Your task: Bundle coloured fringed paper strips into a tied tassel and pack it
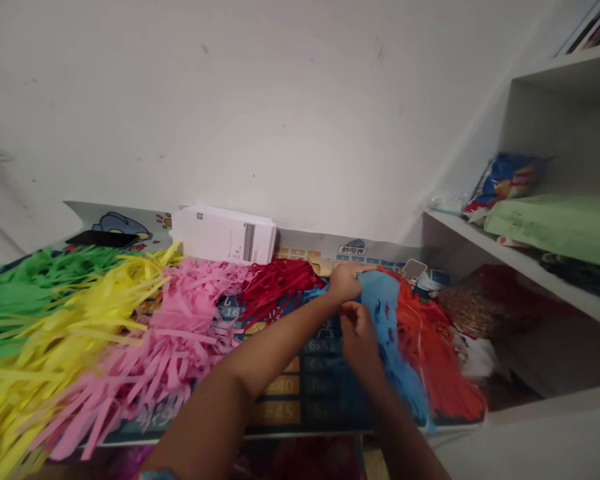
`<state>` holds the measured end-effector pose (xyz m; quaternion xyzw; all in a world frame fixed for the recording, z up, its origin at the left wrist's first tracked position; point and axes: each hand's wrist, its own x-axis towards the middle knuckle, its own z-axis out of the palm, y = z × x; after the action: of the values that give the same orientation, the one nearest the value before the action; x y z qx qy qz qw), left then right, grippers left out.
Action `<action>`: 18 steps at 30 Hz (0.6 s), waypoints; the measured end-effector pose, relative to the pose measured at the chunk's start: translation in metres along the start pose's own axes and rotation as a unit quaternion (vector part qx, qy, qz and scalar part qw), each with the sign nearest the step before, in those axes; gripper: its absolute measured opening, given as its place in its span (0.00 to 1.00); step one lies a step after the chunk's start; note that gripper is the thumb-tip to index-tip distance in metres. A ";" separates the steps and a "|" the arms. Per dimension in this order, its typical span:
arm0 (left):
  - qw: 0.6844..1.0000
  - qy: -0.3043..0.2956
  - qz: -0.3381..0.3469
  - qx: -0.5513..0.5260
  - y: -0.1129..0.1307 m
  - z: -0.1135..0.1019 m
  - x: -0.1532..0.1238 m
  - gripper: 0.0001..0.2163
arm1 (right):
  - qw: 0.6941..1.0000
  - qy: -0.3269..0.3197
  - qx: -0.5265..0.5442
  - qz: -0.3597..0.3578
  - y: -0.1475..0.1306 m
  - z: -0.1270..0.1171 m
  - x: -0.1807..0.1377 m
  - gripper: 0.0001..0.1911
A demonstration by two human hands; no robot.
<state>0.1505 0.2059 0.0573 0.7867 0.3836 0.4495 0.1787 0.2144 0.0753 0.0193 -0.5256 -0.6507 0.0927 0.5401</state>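
Note:
A bundle of blue paper strips (387, 320) lies on the desk over a heap of orange-red strips (440, 347). My left hand (345, 280) is closed on the top end of the blue bundle. My right hand (359, 333) pinches the same blue strips just below it. Dark red strips (275, 287) lie just left of my hands. Further left are heaps of pink strips (175, 333), yellow strips (65, 333) and green strips (25, 287).
A printed desk mat (305, 383) covers the desk. A stack of white paper (223, 233) leans on the wall, a black phone (101, 238) to its left. Right-hand shelves (530, 260) hold a green pad (560, 227), a snack bag (505, 180) and a red bag (480, 300).

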 end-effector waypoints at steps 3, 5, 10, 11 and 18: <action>0.998 0.051 -0.015 -0.020 -0.006 -0.020 -0.009 0.20 | 0.998 0.035 0.038 0.031 0.011 0.043 -0.001 0.18; 0.996 0.081 -0.024 -0.023 -0.007 -0.036 -0.014 0.20 | 0.997 0.043 0.054 0.034 0.010 0.062 0.002 0.25; 0.988 0.152 -0.030 0.001 -0.006 -0.083 -0.035 0.15 | 0.994 0.083 0.050 -0.059 -0.019 0.072 -0.005 0.37; 0.985 0.169 -0.027 0.019 -0.006 -0.097 -0.043 0.15 | 0.988 0.094 0.047 -0.115 -0.028 0.070 -0.009 0.37; 0.856 0.308 0.121 0.397 0.014 -0.220 -0.144 0.18 | 0.956 -0.066 0.034 -0.283 -0.098 0.084 -0.067 0.15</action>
<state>-0.0723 0.0727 0.1011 0.6525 0.4666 0.4964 -0.3317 0.0809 0.0179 0.0130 -0.2947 -0.8033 -0.0075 0.5175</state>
